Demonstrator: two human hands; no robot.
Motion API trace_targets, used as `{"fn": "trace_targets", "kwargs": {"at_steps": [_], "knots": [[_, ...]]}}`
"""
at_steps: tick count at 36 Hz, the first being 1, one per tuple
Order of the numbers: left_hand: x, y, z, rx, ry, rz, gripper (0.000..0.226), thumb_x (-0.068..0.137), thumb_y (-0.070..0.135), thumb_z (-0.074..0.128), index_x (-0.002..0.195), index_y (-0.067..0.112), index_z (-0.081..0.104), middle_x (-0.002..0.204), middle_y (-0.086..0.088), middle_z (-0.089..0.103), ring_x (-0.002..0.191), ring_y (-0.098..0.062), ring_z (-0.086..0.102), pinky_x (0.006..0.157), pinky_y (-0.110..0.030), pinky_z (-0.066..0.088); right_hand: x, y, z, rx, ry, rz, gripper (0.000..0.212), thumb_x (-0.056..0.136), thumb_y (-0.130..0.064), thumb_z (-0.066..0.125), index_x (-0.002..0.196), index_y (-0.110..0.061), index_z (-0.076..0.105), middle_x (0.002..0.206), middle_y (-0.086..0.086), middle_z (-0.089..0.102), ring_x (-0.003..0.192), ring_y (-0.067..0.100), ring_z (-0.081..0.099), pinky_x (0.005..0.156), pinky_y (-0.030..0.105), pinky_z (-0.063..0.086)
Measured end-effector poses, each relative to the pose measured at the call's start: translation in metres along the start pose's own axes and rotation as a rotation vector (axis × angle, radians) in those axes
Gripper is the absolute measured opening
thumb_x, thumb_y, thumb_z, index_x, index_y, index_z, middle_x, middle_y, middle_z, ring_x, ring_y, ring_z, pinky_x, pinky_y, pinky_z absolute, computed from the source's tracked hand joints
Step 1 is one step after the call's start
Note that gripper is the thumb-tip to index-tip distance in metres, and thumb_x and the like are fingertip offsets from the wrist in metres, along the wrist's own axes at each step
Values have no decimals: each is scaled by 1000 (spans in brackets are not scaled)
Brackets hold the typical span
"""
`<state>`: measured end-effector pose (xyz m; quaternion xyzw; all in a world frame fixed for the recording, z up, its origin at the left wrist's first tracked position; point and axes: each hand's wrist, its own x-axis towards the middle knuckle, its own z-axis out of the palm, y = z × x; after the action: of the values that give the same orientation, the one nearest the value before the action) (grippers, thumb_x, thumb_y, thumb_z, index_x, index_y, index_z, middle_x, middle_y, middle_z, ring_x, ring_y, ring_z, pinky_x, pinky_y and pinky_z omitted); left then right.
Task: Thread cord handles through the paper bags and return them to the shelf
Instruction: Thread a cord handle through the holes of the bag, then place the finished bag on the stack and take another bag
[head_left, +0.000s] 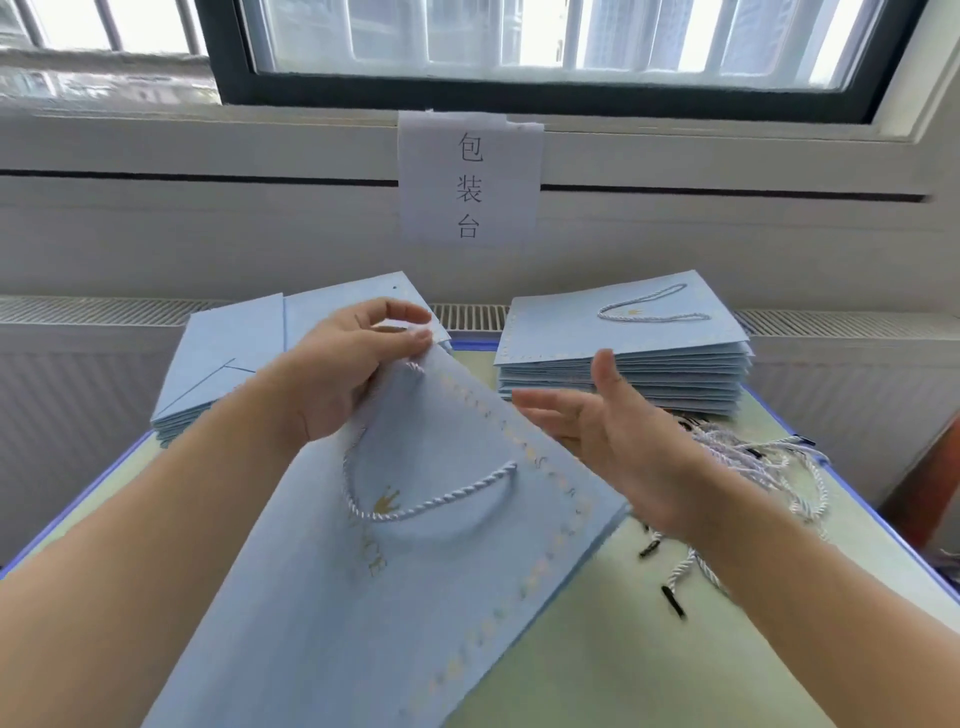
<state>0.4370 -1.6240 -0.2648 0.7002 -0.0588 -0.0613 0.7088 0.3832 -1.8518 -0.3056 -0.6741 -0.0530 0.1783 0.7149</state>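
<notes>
Your left hand (343, 374) reaches forward, pinching the top edge of the blue paper bag (405, 571). Your right hand (613, 441) hovers beside it, fingers spread, holding nothing.

Flat pale-blue paper bag (415, 597) lies tilted, twisted cord handle (415, 506) looped across it.

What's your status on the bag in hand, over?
Left hand pinches bag top corner; right hand open, off it. One cord handle threaded. Loose cords beside right wrist, nothing blocking.
</notes>
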Motion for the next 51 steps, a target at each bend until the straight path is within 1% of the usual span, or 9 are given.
{"fn": "trace_targets", "kwargs": {"at_steps": [5,11,18,21,23,26,29,37,51], "knots": [[-3,5,-17,-21,271,8,14,90,9,65,81,18,59,67,1,62,51,-13,57,51,-26,49,-5,-6,-11,699,-291,33,93,78,-78,30,135,-8,52,131,15,59,123,28,55,100,41,45],[-16,-18,-29,27,482,-27,14,92,13,66,98,16,54,82,-10,58,40,-13,53,32,-13,36,-3,-1,16,424,-13,121,41,92,-41,48,113,-12,68,102,9,73,82,20,72,70,31,58],[-29,-42,-39,-117,454,-209,23,97,-1,53,83,16,45,76,-5,49,61,-16,46,54,-30,42,0,6,32,364,163,208,43,98,-40,44,115,-7,65,113,16,69,100,31,65,86,43,51],[-34,-52,-39,-93,424,-275,20,97,-7,47,95,13,47,83,-8,49,64,-18,46,57,-30,43,4,12,34,112,291,165,29,96,-23,55,118,-5,59,104,15,70,83,28,69,70,40,58],[-36,-58,-36,1,408,-255,27,94,-11,45,110,11,47,101,-12,50,77,-23,49,69,-33,46,9,17,33,-299,457,71,45,93,-16,60,135,-8,44,123,9,61,101,27,64,86,44,55],[-44,-67,-23,606,378,-153,46,94,5,53,138,14,42,143,-15,38,127,-30,40,106,-38,32,14,17,36,-1049,551,-21,66,97,-23,49,152,-15,14,156,4,24,139,27,26,114,40,25],[-55,-73,-1,1206,294,-1,57,103,29,36,155,21,13,164,-5,-4,150,-23,-7,119,-38,-1,24,17,50,-1379,478,9,60,102,-30,32,153,-15,4,161,2,5,147,23,6,119,41,7],[-62,-96,18,1413,-36,-71,60,104,43,12,155,18,-8,162,1,-19,148,-15,-18,119,-45,-10,43,42,82,-1407,271,101,64,102,-45,18,154,-11,3,161,7,-4,148,23,-6,118,44,-7],[-73,-82,23,1421,71,-20,59,105,41,16,154,24,-12,161,0,-22,148,-16,-21,116,-47,-14,29,40,90,-1420,334,78,62,103,-41,18,153,-11,-2,161,6,-8,148,22,-9,119,41,-8]]}}
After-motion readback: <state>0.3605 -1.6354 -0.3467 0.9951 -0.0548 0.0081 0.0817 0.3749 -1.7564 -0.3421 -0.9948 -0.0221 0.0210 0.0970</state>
